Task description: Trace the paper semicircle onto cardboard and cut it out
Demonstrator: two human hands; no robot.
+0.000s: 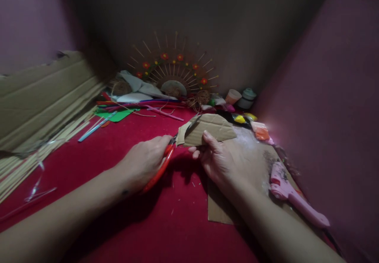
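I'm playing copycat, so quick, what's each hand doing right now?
Left hand: closed, holding scissors.
Right hand: closed, holding cardboard.

From here I see a matte red surface (174, 223), with a flat brown cardboard sheet (219, 207) at right, long pale thin sticks (38, 162) at left, and a flat green sheet (122, 115) farther back.

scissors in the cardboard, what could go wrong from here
The scissors in the left hand could slip towards the right hand, whose fingers grip the piece near the blades. The narrow strip at the cut might bend or tear. The glue gun lies beside the right forearm, which could knock it.
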